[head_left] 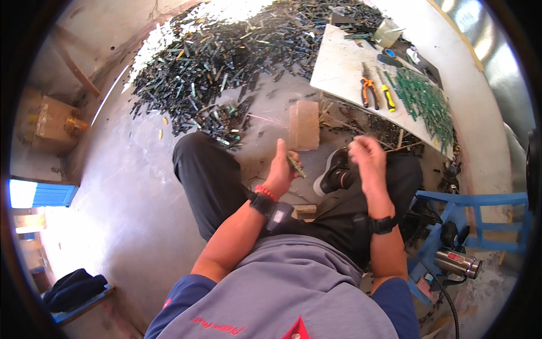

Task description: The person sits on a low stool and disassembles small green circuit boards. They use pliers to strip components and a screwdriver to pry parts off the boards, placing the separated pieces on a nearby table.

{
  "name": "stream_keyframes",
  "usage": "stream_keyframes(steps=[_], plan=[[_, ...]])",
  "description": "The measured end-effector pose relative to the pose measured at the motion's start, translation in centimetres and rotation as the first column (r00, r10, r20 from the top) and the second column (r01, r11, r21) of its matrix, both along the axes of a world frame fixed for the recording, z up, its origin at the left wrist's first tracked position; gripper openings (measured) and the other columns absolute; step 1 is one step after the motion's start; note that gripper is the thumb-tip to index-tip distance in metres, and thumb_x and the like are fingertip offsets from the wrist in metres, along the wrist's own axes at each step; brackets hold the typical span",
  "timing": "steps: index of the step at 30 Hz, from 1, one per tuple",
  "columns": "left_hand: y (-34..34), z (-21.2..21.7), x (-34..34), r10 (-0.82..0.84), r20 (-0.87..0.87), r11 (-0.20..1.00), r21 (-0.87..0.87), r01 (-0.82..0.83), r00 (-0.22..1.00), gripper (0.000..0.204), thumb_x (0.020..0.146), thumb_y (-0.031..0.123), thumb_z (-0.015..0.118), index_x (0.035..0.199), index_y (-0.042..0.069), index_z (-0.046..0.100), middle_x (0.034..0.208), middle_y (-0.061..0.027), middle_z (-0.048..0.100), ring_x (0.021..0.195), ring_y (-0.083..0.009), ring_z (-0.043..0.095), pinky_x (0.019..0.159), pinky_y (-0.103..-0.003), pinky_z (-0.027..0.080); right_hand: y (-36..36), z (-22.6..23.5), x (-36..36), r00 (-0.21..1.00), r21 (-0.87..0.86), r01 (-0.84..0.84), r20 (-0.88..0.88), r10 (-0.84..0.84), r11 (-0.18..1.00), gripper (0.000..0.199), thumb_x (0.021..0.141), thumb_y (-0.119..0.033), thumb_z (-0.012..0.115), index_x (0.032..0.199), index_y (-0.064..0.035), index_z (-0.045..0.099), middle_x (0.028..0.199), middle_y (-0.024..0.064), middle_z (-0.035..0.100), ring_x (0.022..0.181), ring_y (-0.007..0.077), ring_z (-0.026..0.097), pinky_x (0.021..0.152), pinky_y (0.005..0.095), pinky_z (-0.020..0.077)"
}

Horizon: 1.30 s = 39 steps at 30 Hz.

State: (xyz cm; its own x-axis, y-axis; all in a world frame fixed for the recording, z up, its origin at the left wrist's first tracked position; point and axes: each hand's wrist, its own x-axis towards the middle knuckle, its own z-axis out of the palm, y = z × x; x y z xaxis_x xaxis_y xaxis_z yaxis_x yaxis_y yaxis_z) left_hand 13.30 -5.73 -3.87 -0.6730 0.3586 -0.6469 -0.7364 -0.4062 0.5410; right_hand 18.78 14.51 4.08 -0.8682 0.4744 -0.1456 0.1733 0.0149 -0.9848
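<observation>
My left hand (280,168) is closed around a small dark green strip (296,165) that sticks out to the right of the fingers, held above my knees. A little to the right, my right hand (366,155) is blurred, its fingers curled near a small pale piece at the fingertips; whether it holds anything I cannot tell. Both wrists wear black bands, and the left one also has an orange bracelet. I sit with legs crossed in dark trousers, one black shoe (334,171) between my hands.
A big heap of dark green strips (237,51) covers the floor ahead. A brick-like block (305,125) stands in front of my knees. A white board (344,73) on the right carries orange pliers (369,90), a yellow-handled tool (388,97) and sorted green strips (423,96). A blue stool (463,209) stands at right.
</observation>
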Motion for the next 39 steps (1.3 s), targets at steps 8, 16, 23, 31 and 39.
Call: stream_keyframes(steps=[8,16,23,31,39], plan=[[0.4,-0.8,0.0,-0.094,-0.014,0.996,0.007,0.094,0.995,0.063,0.088,0.068,0.035,0.067,0.010,0.048,0.058,-0.0038,0.046,0.047,-0.0177,0.041,0.048,-0.031,0.040,12.4,1.2,-5.5,0.933,0.599,0.337,-0.110,-0.342,0.727,0.034,0.084,-0.024,0.065,0.103,0.0040,0.062,0.092,0.0116,0.066,0.084,0.0198,0.062,0.077,0.0315,0.0474],[-0.9,-1.1,-0.1,-0.134,-0.024,0.990,-0.053,0.132,0.991,0.063,0.089,0.068,0.036,0.068,0.009,0.048,0.059,-0.0046,0.047,0.050,-0.0179,0.043,0.050,-0.032,0.042,12.6,0.7,-9.4,0.940,0.883,0.016,0.147,-0.307,0.470,0.038,0.084,-0.033,0.063,0.107,-0.0037,0.063,0.099,0.0161,0.064,0.094,0.0320,0.061,0.080,0.0416,0.0467],[-1.2,-1.2,0.0,-0.061,-0.009,0.996,-0.061,0.061,0.998,0.061,0.089,0.067,0.036,0.069,0.011,0.049,0.061,-0.0018,0.048,0.053,-0.0158,0.046,0.046,-0.029,0.040,10.9,0.0,-8.7,0.962,0.799,0.184,-0.026,-0.272,0.573,0.031,0.090,-0.027,0.049,0.095,0.0036,0.052,0.088,0.0238,0.059,0.086,0.0390,0.057,0.077,0.0442,0.0430],[-1.1,0.0,0.1,-0.063,0.016,0.998,-0.020,0.063,0.998,0.060,0.089,0.066,0.037,0.070,0.011,0.051,0.061,-0.0032,0.050,0.049,-0.0151,0.043,0.043,-0.027,0.035,-2.1,2.5,5.1,0.998,-0.046,-0.054,0.042,0.056,0.997,0.030,0.094,-0.019,0.049,0.115,0.0015,0.051,0.063,-0.0013,0.047,0.048,0.0019,0.036,0.042,0.0174,0.0273],[-0.9,0.0,-0.1,-0.015,0.054,0.999,0.046,0.012,0.998,0.057,0.091,0.063,0.037,0.074,0.010,0.050,0.063,-0.0037,0.050,0.049,-0.0166,0.043,0.046,-0.028,0.038,-4.3,3.1,12.0,0.916,0.138,-0.381,0.193,0.352,0.914,0.027,0.092,-0.018,0.057,0.106,0.0047,0.058,0.069,0.0024,0.059,0.059,0.0062,0.050,0.056,0.0210,0.0420]])
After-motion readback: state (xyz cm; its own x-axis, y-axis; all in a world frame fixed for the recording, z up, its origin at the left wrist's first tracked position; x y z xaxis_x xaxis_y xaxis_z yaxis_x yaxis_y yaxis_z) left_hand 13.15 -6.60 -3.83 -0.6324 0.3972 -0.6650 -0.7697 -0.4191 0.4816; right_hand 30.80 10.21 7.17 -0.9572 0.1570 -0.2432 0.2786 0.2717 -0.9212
